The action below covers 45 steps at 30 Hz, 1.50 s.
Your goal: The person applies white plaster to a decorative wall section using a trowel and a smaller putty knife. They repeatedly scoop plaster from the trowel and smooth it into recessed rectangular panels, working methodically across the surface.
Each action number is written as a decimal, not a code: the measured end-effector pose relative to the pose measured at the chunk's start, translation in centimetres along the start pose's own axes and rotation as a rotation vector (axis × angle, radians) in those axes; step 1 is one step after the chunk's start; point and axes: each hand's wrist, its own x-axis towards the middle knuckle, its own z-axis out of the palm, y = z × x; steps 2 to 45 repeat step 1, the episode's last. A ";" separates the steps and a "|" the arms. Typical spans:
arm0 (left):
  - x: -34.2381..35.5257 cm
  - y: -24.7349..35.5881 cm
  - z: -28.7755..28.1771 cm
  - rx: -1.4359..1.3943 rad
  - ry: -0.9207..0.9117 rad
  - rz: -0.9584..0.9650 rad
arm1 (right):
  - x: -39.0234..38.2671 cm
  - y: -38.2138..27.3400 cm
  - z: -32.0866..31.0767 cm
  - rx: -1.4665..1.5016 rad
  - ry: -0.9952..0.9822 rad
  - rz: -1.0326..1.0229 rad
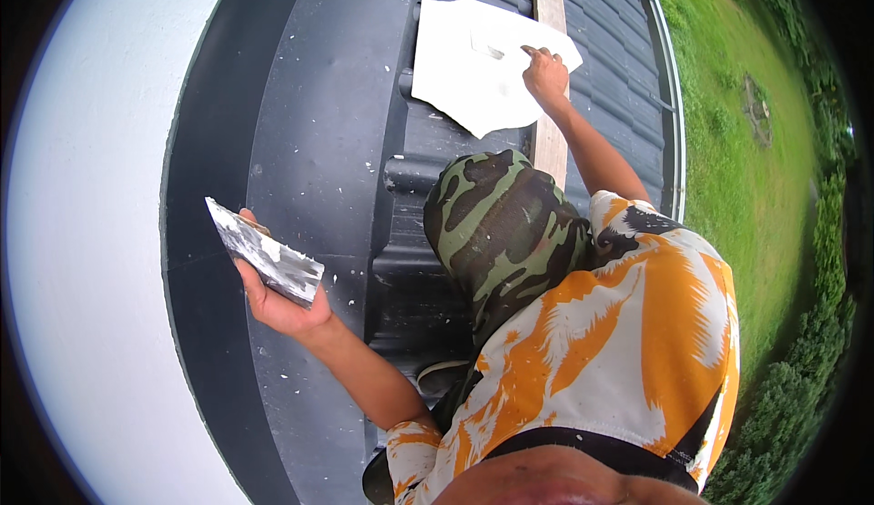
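Observation:
My left hand (282, 309) grips a wide putty knife (269, 255). Its flat metal blade is smeared with white paste and tilts up near the white wall; the fingers behind it are partly hidden. On the far side, my right hand (546, 77) rests over the right part of a white sheet (455, 68), with the index finger stretched out and the other fingers loosely bent. No object shows in it. A small grey-edged patch marks the sheet just left of these fingers. The sheet has uneven corners and lies across the roof ribs and a wooden plank (549, 150).
Dark ribbed roofing (601, 50) slopes down to a light gutter edge (674, 132), with grass (719, 177) far below. Smooth dark flashing (309, 141) specked with white runs along the white wall (91, 232) at left. My camouflage-clad knee (501, 223) is bent in the middle.

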 end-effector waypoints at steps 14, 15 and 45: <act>0.1 0.0 0.0 -0.001 0.001 -0.002 | 0.0 -0.6 -0.5 -0.115 0.001 -0.083; 0.1 0.0 0.0 -0.001 0.001 -0.002 | 0.0 -0.6 -0.5 -0.115 0.001 -0.083; 0.1 0.0 0.0 -0.001 0.001 -0.002 | 0.0 -0.6 -0.5 -0.115 0.001 -0.083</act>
